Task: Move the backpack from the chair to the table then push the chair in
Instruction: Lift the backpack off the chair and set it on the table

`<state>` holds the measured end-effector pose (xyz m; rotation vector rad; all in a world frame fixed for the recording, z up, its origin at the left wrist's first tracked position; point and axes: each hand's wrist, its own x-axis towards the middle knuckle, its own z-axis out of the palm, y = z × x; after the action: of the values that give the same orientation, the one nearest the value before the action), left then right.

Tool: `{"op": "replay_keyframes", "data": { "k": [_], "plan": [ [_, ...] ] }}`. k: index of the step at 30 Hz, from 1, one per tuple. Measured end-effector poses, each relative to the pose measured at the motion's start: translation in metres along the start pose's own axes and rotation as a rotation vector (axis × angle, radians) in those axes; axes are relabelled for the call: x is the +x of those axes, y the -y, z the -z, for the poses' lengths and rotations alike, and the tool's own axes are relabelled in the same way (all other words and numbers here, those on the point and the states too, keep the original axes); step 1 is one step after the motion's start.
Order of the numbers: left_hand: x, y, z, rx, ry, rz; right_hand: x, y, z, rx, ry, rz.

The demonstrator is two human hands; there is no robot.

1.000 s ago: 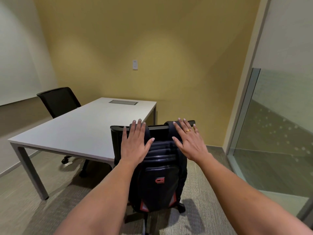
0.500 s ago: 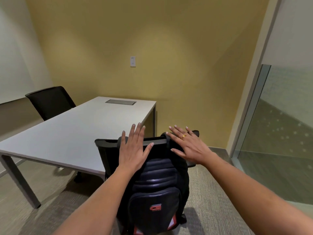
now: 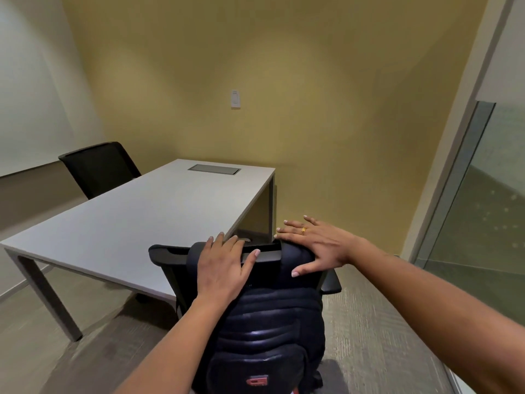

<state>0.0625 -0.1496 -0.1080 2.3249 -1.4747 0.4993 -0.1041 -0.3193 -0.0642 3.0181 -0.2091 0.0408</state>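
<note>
A black backpack (image 3: 267, 331) with a red logo hangs over the back of a black office chair (image 3: 167, 255), its padded side facing me. My left hand (image 3: 223, 268) lies flat on the backpack's upper left strap, fingers apart. My right hand (image 3: 315, 245) rests on the bag's top right shoulder, fingers spread, a gold ring on one finger. Neither hand has closed around anything. The chair's seat is hidden behind the bag. The white table (image 3: 136, 223) stands just beyond the chair, its near right corner almost touching the chair back.
A second black chair (image 3: 99, 167) sits at the table's far left side. A grey cable hatch (image 3: 214, 169) is set into the tabletop. A yellow wall lies behind, a glass partition (image 3: 483, 209) on the right, carpet underfoot.
I have come closer to the chair. Both hands have slid up to the top of the backpack, and the right hand now curves over its shoulder.
</note>
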Motion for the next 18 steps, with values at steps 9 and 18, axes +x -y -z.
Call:
{"op": "replay_keyframes", "data": {
  "k": [9, 18],
  "plan": [
    [0.0, -0.005, 0.001, 0.061, -0.046, 0.034, 0.013, -0.014, -0.008, 0.258, -0.039, 0.176],
    [0.0, -0.006, -0.005, 0.12, -0.116, 0.067, -0.012, -0.008, -0.041, 0.119, -0.492, 0.083]
  ]
}}
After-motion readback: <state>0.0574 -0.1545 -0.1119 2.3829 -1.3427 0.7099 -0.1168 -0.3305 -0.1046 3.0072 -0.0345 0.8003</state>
